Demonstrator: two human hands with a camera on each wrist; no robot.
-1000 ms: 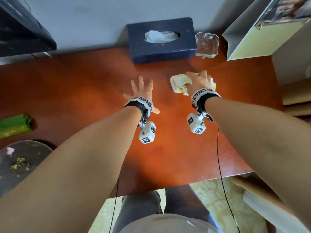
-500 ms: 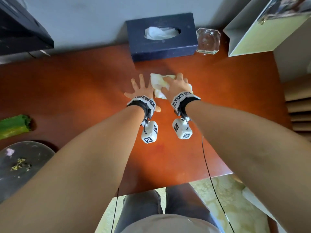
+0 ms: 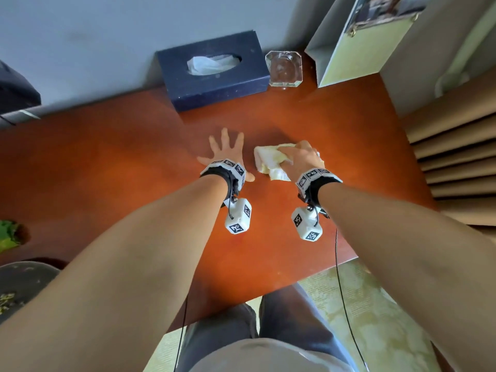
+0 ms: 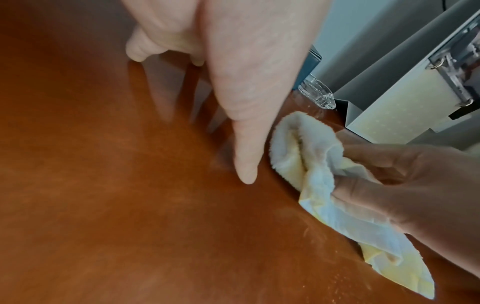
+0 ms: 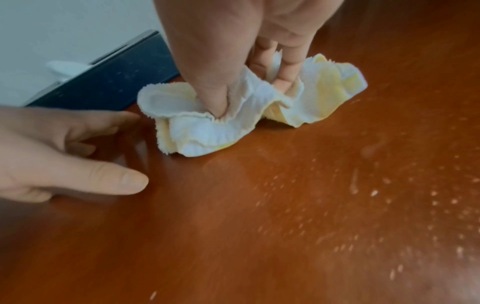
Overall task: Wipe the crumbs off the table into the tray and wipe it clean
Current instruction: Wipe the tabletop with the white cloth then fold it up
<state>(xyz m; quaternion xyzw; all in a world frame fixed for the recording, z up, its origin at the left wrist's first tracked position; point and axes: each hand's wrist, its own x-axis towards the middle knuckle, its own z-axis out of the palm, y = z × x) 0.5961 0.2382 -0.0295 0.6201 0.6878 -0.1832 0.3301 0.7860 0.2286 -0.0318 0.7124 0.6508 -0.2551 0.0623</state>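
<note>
Under the right hand's fingers (image 5: 285, 67) lies the bunched cloth (image 5: 223, 127), seemingly gripped.

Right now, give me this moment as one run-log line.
phase: wiping table | right hand: grips cloth on table | left hand: flat on table, beside cloth | specks: on table near cloth | tray: far left

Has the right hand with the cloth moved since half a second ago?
Yes. The right hand and cloth slid rightward, away from the left hand planted on the table.
</note>
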